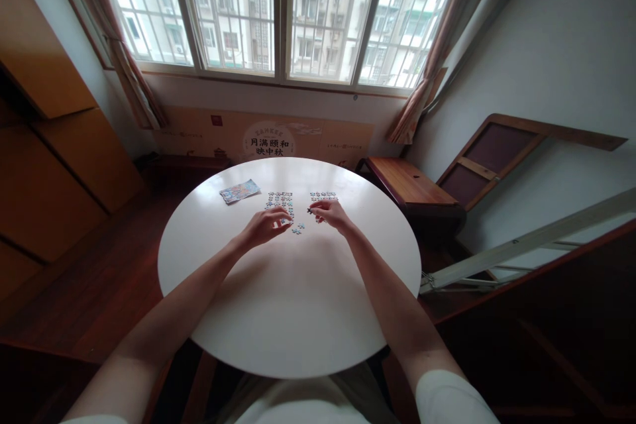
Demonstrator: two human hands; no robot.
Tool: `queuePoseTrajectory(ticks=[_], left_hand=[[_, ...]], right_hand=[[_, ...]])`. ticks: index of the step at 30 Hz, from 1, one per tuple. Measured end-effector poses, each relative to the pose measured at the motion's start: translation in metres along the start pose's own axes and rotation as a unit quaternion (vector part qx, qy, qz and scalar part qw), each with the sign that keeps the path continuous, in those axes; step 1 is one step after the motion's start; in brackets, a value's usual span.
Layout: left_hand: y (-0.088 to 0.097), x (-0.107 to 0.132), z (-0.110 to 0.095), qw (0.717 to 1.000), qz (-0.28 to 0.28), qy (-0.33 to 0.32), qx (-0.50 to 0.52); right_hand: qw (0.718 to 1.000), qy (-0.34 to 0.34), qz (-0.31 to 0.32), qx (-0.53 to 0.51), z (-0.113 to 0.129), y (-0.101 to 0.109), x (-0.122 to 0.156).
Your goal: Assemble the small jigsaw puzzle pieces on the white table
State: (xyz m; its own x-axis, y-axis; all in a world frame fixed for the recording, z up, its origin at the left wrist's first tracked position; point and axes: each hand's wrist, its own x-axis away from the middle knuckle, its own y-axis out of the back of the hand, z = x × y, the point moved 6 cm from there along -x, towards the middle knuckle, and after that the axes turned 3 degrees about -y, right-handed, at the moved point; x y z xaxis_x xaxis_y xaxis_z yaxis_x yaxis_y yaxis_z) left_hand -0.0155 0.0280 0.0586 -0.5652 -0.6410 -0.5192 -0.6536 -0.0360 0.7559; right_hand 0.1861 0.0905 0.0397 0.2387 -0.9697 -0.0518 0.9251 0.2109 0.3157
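Observation:
On the round white table [298, 305], my right hand [332, 213] pinches a small dark puzzle piece [311, 211] between thumb and fingertips. It is just in front of a short block of puzzle pieces [322, 195] laid in rows. To the left, my left hand [264, 225] is curled low over the table, thumb and index fingertip almost together; whatever lies between them is too small to make out. Beyond that hand is a larger group of puzzle pieces [279, 199] in rows, partly hidden by the fingers. A few loose puzzle pieces [297, 230] lie between my hands.
A crumpled picture sheet or packet [240, 191] lies at the table's far left. Behind the table stand a printed cardboard panel [308, 136] and barred windows. A wooden bench [405, 180] is at the back right, orange cabinets [59, 179] at the left.

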Motion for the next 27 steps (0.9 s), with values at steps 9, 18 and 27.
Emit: queuePoseTrajectory(ticks=[9, 18, 27], left_hand=[[0.002, 0.001, 0.0, 1.0, 0.01, 0.01, 0.01], [0.004, 0.001, 0.0, 1.0, 0.014, 0.02, 0.013], [0.004, 0.001, 0.0, 1.0, 0.012, 0.02, 0.012]], right_hand=[[0.972, -0.119, -0.138, 0.149, -0.031, 0.061, 0.004], [0.961, -0.225, -0.098, 0.127, -0.054, 0.061, 0.006], [0.959, -0.215, -0.108, 0.152, -0.044, 0.058, 0.013]])
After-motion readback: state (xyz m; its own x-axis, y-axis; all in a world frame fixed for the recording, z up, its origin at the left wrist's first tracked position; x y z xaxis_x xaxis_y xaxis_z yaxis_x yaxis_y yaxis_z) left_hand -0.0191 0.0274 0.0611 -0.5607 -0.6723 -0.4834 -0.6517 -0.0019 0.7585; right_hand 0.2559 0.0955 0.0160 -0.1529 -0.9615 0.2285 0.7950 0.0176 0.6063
